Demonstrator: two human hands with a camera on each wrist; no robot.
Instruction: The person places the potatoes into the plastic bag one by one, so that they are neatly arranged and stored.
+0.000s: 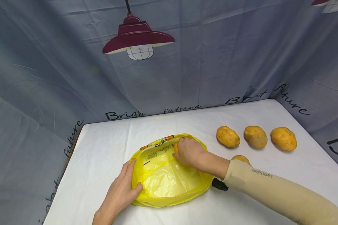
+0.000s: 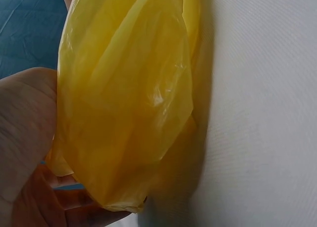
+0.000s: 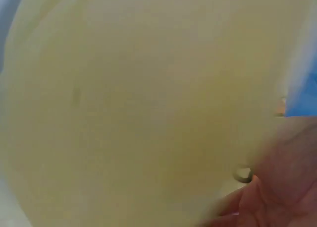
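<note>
Now, in the head view, see a yellow bag [image 1: 163, 184] on the white table [image 1: 101, 150]: thin, shiny and crinkly, with a wide-open mouth, and black print and orange bits near the far edge. At about nine o'clock on it, the left hand [image 1: 124, 184], with fingers and thumb clamped on the rim. At one o'clock, apart from the other, the right hand [image 1: 190, 152] in the bag's mouth, holding a mostly hidden yellow potato [image 1: 176, 147]. Toward two and three o'clock, four more potatoes [image 1: 228, 137], lumpy and brown-yellow; toward four, a black thing [image 1: 220, 184].

In the left wrist view, see the bag's side, darker and folded, with the left hand at eight o'clock.

In the right wrist view, see a big pale yellow blur [image 3: 138, 108], with part of the right hand at four o'clock; cannot tell its grip there.
</note>
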